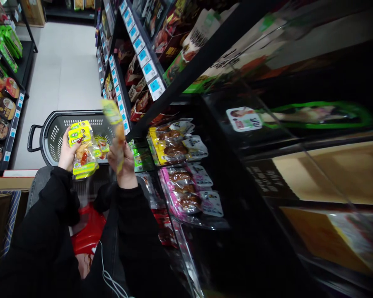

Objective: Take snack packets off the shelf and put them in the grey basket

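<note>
My left hand (69, 150) is closed on a small stack of yellow snack packets (83, 145), whose clear windows show brownish food. To its right, my right hand (124, 163) grips another yellow snack packet (113, 118), held upright and smeared by motion. Both hands are over the near side of a grey shopping basket (51, 142) with a black rim. More yellow-green packets (102, 145) lie inside the basket, partly hidden by my hands.
At right, a black shelf holds yellow-backed packs (169, 142) and pink-backed packs (186, 190) of brown food. Shelves with blue price tags (147, 68) rise above. Another stocked shelf (6, 107) stands left across the pale floor (68, 62). A white cable (107, 277) hangs over my lap.
</note>
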{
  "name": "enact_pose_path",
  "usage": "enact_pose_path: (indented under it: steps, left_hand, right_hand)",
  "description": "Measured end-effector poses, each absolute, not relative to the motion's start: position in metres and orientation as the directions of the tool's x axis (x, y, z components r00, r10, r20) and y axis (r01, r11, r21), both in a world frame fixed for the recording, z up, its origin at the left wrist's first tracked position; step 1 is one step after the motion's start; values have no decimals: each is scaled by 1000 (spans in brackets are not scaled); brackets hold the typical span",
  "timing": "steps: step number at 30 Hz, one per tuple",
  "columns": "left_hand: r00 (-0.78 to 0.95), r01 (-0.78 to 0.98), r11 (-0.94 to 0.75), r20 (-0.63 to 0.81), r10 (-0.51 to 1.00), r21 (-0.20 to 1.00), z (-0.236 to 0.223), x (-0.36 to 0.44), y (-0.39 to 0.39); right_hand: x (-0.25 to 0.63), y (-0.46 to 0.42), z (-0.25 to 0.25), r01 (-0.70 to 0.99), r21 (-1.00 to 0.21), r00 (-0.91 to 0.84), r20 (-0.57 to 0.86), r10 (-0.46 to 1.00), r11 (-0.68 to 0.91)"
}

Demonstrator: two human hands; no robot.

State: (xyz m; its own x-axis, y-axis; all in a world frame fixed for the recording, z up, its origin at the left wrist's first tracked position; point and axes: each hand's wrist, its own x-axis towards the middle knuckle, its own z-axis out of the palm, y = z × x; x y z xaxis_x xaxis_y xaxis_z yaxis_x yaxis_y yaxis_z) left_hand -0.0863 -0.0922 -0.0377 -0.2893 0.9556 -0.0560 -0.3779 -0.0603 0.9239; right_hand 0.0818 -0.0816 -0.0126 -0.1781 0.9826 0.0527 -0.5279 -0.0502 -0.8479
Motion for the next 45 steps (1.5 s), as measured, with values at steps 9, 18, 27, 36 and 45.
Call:
enact_pose_path:
  steps: [9,18,27,36,45]
  left_hand:
    - [-282,-391,-64,-54,958,918,-38,-86,-93]
    - [-303,-431,-61,-81,949,900,-38,-89,-92]
    - [-322,-411,-86,-56,945,908,-38,-90,-91]
    - [-318,-398,-93,-42,947,913,-39,-88,-91]
    - [-387,-212,-192,98,917,958,-42,-78,-92]
  right_hand:
    - [89,-92,-8,-927,-316,-255,129,958,-204]
    - [122,-73,0,-590,-790,-302,28,953,-164]
    - [140,-53,-32,526,-842,-43,118,992,123]
    - [119,-35,-48,592,-804,-1,63,998,52]
    - [59,-80,-17,370,-929,-205,-102,973,-20]
